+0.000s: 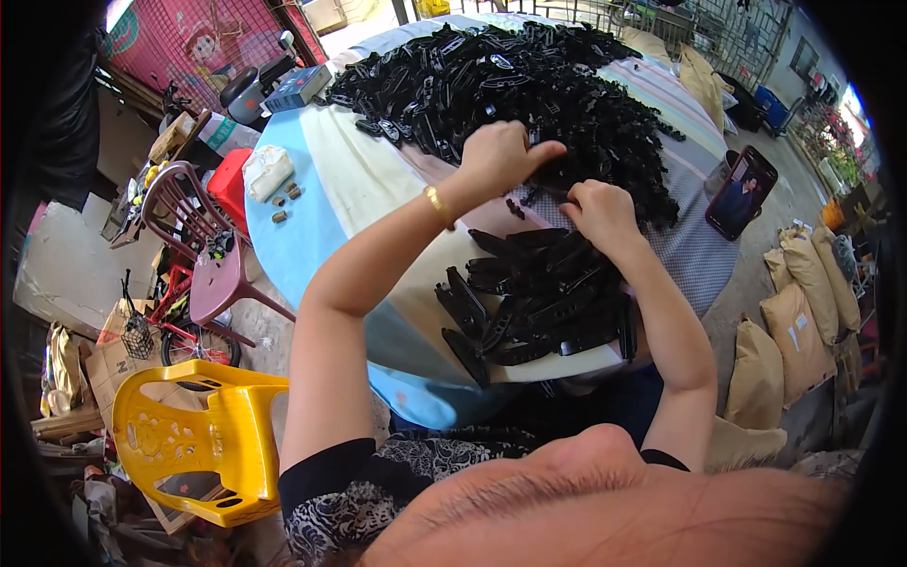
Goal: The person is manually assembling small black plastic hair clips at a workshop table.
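Note:
A big heap of small black plastic parts point(510, 85) covers the far half of a round table point(331, 189) with a striped cloth. A second pile of longer black plastic pieces point(539, 302) lies at the near edge. My left hand point(501, 156) is closed around a small black part at the edge of the far heap. My right hand point(600, 213) is fisted close beside it, fingers curled over the parts between the two piles; what it holds is hidden. A gold bracelet point(437, 206) is on my left wrist.
A phone point(742, 192) stands propped at the table's right edge. A white cloth bundle point(267, 170) and small brown bits lie at the left edge. A yellow plastic chair point(189, 435) and a maroon chair point(203, 246) stand on the left. Tan sacks point(784, 340) lie on the right.

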A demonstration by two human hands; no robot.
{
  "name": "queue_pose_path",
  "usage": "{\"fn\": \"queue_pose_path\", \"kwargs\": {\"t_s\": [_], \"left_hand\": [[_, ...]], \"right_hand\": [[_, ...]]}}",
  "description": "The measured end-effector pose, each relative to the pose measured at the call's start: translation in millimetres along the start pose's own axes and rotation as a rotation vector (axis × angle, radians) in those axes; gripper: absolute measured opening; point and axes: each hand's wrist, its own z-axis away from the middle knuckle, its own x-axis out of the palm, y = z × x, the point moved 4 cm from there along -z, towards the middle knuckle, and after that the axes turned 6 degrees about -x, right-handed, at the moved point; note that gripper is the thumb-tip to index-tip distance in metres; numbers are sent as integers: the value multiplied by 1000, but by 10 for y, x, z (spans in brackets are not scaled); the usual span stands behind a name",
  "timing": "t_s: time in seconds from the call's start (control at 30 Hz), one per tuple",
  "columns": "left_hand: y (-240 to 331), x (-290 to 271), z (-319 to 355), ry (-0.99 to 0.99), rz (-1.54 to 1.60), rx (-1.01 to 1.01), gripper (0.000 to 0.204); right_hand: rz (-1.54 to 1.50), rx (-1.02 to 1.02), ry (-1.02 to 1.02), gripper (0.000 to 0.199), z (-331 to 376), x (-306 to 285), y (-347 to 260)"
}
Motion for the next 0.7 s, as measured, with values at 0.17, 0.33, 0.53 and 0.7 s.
{"fn": "queue_pose_path", "kwargs": {"t_s": [0.17,0.33,0.53,0.7], "left_hand": [[-199,215,-276,135,39,-64,46],[-354,112,-99,269,307,-84,33],[-463,203,345,-182,1179,-17,26],[-307,275,582,-427,1392,-69,25]], "right_hand": [[-98,-38,37,13,3,-15,-27],[-408,-29,283,10,-34,-257,-65],[-538,-162,557,11,-16,-416,-173],[-443,-354,628,12,-22,-471,-344]]}}
